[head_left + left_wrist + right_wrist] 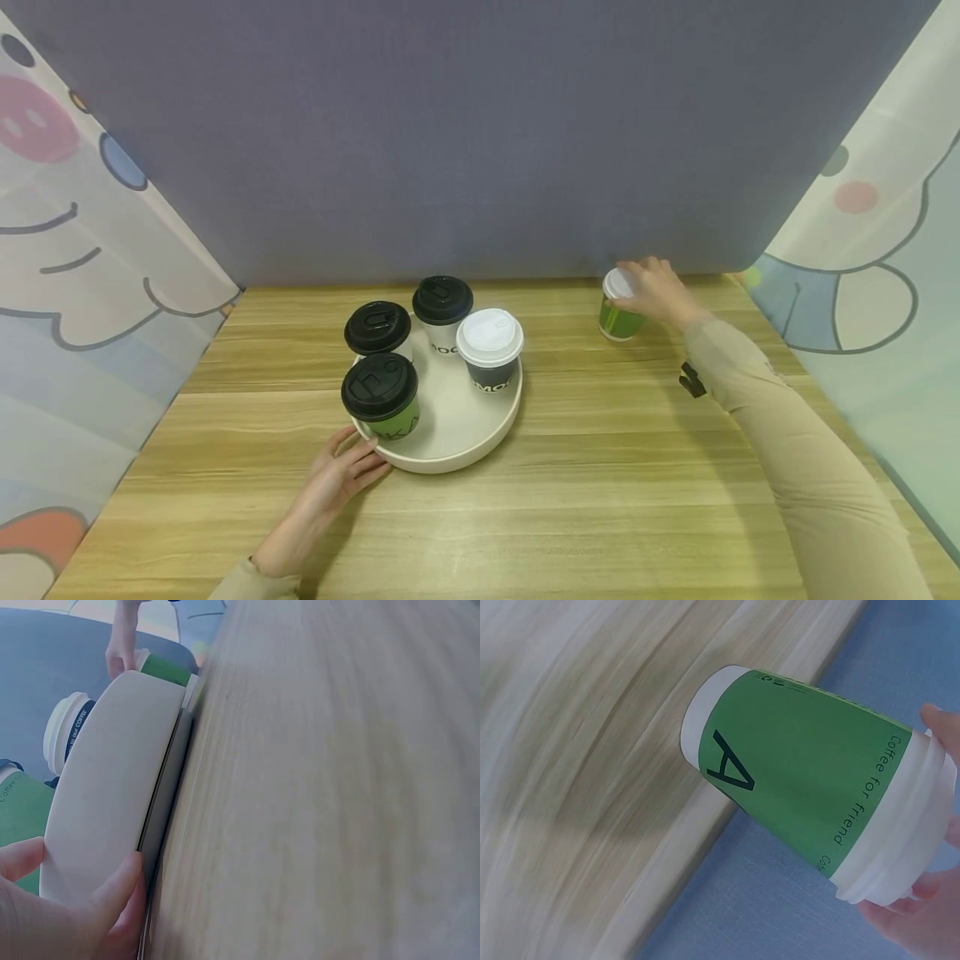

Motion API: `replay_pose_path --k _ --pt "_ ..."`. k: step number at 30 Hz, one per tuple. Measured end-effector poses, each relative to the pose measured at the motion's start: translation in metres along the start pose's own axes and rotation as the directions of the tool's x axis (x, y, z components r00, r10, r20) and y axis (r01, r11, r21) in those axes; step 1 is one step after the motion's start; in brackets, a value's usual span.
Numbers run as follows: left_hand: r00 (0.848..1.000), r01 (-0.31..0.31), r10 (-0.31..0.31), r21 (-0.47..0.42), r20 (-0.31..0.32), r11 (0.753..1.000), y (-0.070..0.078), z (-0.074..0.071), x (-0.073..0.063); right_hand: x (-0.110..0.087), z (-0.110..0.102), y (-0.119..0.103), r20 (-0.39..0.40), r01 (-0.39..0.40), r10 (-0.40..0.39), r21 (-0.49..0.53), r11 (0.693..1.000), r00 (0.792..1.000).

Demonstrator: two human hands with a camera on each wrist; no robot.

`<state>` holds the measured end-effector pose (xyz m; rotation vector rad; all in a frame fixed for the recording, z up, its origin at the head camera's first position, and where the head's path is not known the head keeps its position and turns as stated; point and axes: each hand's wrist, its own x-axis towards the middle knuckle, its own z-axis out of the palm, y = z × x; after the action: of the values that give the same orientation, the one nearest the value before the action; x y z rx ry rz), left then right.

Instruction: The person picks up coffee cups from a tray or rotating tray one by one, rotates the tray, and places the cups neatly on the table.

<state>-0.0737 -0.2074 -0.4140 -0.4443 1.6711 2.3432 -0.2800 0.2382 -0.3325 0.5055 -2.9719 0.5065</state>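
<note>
At the far right of the table, my right hand (658,292) grips a green paper coffee cup (802,765) around its white lid (904,832). The cup's base is close over the wood. My left hand (341,473) holds the near left side of a round white tray (450,463), with thumb and fingers spread between its rim and bottom edge (105,787). Standing in the tray are a green cup with a black lid (381,398), a dark cup with a white lid (491,350) and two white cups with black lids, one at the left (378,327), one at the back (442,304).
The tray stands left of centre on a wooden table (600,500). A grey-blue panel (480,150) rises along the table's back edge. Cartoon-printed curtains (862,250) hang at both sides.
</note>
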Motion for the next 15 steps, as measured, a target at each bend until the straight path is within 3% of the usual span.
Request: replay_pose_path --k 15 --pt "1.0 -0.002 0.002 0.004 0.01 1.0 0.0003 -0.0006 -0.001 -0.0017 -0.0007 -0.002 0.026 -0.015 0.016 -0.024 1.0 1.0"
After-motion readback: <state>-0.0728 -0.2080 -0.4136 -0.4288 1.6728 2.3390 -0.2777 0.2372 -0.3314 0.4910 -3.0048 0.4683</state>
